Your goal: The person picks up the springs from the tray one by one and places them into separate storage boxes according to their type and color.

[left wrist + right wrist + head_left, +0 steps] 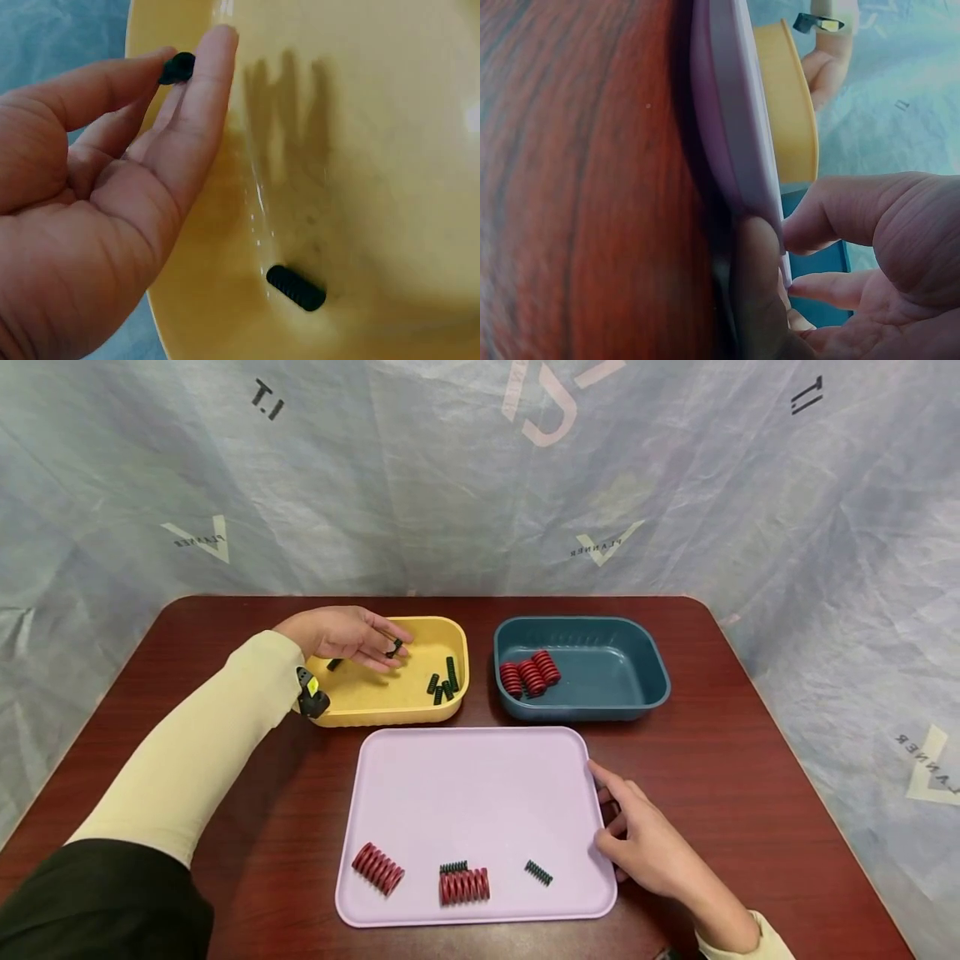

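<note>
My left hand [348,637] is over the yellow bin [390,717], pinching a small dark green spring [178,68] between thumb and fingers. Below that hand, another dark green spring [296,288] lies on the bin floor. Several more green springs [447,681] lie at the bin's right side. At the right edge of the pink tray [480,802], my right hand [648,839] grips the rim, with fingers on both its upper and lower sides. On the tray's near part lie two red springs [378,868] and two small green springs [538,872].
A blue bin [622,681] stands behind the tray, right of the yellow one. Red springs [532,677] are grouped at its left, with something dark partly hidden under them. The brown table [720,735] ends at a printed sheet hanging behind.
</note>
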A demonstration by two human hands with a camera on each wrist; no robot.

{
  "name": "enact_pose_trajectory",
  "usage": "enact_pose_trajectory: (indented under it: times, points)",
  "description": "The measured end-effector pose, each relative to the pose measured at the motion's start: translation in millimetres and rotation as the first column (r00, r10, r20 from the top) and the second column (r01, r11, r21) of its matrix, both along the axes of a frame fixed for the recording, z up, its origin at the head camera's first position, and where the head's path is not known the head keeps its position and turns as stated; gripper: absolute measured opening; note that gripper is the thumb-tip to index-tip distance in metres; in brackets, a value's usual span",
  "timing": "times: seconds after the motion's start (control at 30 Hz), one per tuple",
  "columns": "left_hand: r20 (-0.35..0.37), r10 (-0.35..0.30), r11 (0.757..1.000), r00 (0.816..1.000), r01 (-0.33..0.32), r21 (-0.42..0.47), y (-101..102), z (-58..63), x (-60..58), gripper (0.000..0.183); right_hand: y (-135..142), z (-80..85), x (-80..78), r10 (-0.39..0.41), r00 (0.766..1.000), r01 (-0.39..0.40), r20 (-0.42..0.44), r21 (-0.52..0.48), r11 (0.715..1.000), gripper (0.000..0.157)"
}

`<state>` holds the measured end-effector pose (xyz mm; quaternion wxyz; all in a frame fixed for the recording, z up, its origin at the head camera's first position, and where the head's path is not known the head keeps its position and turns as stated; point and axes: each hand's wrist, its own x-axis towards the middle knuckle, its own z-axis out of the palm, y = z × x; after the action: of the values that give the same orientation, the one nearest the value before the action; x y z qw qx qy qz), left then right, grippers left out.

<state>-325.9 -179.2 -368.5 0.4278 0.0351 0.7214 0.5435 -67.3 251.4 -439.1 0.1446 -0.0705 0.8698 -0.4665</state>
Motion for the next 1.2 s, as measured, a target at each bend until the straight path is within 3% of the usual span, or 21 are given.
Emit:
enact_pose_trajectory:
  times: [0.2, 0.73, 1.03, 1.2]
  points:
    - [0.033, -0.038, 0.999, 0.999, 0.039, -0.031, -3, -0.1, -5.0, 0.048, -1, 1.0, -0.2, 0.003, 1.0, -0.003, 0.0, -0.005, 1.0, 0.084]
    - [0.02, -0.015, 1.0, 1.0, 0.016, -0.024, -11, 2.3, -0.9, 0.053, -1, 2.0, -2.5, 0.001, 1.0, -0.001, -0.017, -0.007, 1.0, 0.083]
    - [-0.032, 0.011, 0.999, 0.999, -0.01, 0.031, -19, 6.2, 10.4, 0.054, -1, 0.2, -1.3, -0.002, 1.0, 0.002, -0.018, -0.005, 1.0, 0.083]
    - [-0.082, 0.028, 0.996, 0.996, -0.021, 0.087, -17, 16.5, 26.3, 0.05, -1, 0.0, -0.7, -0.004, 1.0, 0.004, -0.016, -0.003, 1.0, 0.084]
